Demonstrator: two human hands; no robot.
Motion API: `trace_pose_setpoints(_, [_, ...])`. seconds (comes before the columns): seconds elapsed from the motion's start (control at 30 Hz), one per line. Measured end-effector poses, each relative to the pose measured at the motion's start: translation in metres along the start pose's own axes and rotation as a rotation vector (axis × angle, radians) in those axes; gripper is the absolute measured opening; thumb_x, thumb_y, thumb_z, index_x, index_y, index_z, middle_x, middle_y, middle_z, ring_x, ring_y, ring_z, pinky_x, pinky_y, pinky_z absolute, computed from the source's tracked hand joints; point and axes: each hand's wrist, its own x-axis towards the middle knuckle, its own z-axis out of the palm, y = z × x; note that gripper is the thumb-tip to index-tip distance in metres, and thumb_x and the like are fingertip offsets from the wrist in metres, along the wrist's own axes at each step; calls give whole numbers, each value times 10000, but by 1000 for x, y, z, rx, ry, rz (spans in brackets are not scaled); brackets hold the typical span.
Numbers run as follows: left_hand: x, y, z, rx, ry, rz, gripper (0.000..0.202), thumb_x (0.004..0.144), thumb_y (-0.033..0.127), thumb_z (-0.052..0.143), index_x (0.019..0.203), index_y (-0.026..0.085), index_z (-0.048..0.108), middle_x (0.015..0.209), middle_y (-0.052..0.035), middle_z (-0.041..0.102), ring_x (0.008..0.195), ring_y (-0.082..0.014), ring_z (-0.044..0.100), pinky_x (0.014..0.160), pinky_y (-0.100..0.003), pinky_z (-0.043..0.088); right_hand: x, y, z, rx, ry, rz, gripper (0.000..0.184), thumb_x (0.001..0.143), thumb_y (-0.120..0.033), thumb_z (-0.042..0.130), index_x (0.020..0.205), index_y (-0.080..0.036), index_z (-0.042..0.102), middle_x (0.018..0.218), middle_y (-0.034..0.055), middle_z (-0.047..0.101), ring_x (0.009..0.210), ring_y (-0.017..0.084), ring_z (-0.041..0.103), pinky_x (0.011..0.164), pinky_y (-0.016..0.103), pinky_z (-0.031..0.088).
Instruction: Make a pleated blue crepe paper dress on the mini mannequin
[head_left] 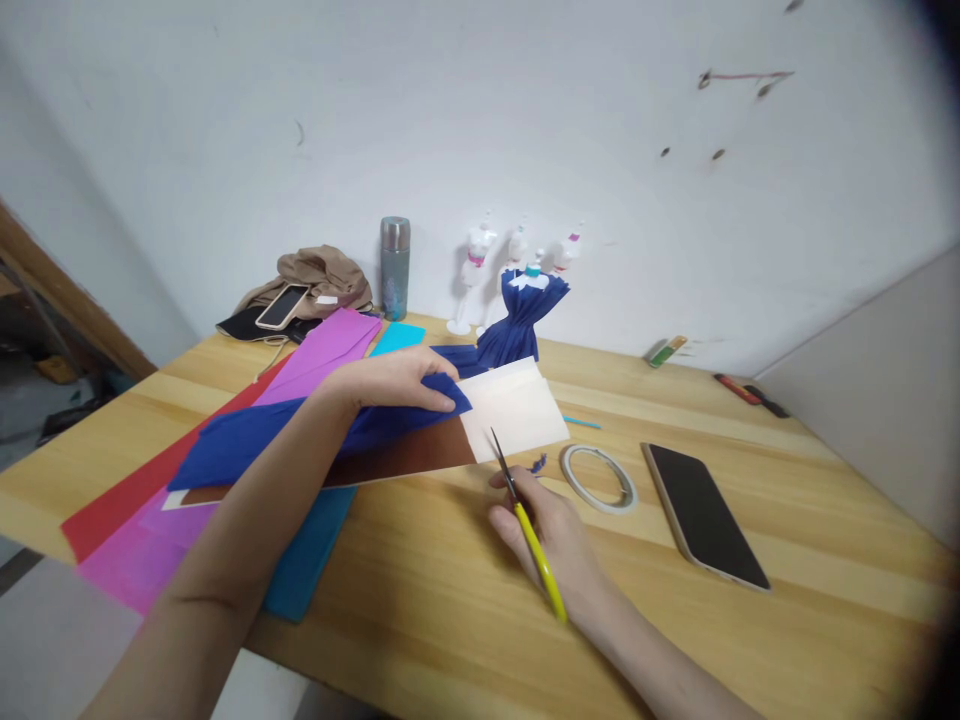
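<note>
My left hand [394, 383] lies on a dark blue crepe paper strip [300, 428], fingers curled over its folded end and pinching it. Under the strip lies a brown-and-cream card sheet [517, 410]. My right hand [555, 535] grips yellow-handled scissors [525, 520], blades pointing up toward the card's near edge, tips almost touching it. A small blue paper scrap [538, 464] lies just right of the blades.
Red, purple and cyan paper sheets [150, 540] overhang the wooden table's [787, 620] left edge. A tape roll [600, 478] and a phone [705, 515] lie right of my hand. At the back stand small mannequins with a blue paper dress [521, 315], a flask [395, 266] and a bag with a second phone [283, 306].
</note>
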Motion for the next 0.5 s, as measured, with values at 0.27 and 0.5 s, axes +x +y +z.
trace_pose_setpoints(0.27, [0,2,-2,-31,-38,-1,241,811,320,631,995,185,709,1005,8,717,956,-159,624,852,-230,425,-1,3,2,3,-12,4,459,908,-615,408,944,-191,581,609,-21,484,535,164,478,526,287,322])
trace_pose_setpoints(0.5, [0,1,-1,-22,-30,12,238,814,327,634,984,179,709,984,5,720,949,-158,625,862,-235,424,-1,3,1,11,-3,-7,429,901,-586,438,947,-187,590,606,-24,500,527,156,481,522,277,335])
